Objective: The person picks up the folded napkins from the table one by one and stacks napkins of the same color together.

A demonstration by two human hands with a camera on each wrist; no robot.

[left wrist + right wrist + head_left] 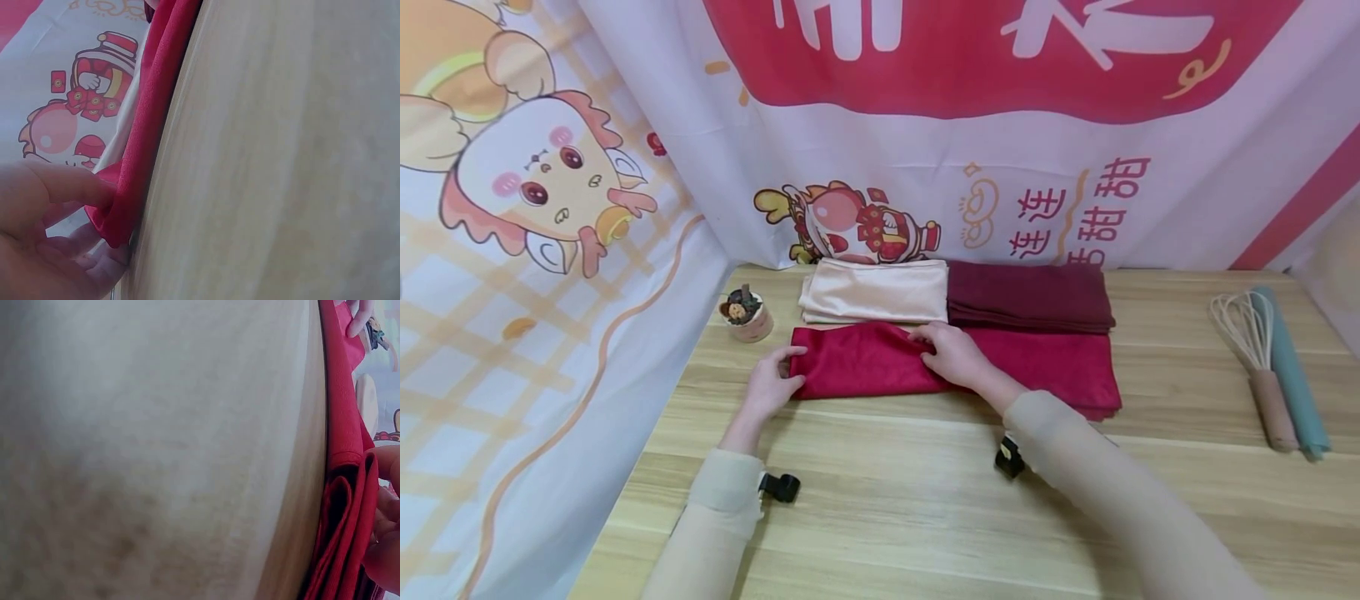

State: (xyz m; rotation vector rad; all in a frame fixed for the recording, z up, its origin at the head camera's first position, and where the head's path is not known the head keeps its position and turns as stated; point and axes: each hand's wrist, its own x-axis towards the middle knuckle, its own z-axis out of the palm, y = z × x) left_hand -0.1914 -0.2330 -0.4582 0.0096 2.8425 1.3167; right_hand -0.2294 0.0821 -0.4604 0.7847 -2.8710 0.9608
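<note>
A long strip of folded red cloth (861, 362) lies across the table, its right part stacked in several layers. My left hand (769, 385) is at its left end, thumb and fingers round the edge; the left wrist view shows the cloth corner between the digits of that hand (62, 225). Near the strip's middle my right hand (957, 354) pinches the red cloth where the layered part begins. In the right wrist view the right hand's fingers (387, 512) rest against the folded layers, and part of that hand is cut off.
Behind the red cloth lie a folded cream cloth (876, 292) and a folded dark maroon cloth (1030, 296). A small decorated cup (748, 315) stands at the left edge. A whisk (1262, 375) and a teal rod-like item (1288, 371) lie at the right. Printed curtains (880, 150) enclose the table.
</note>
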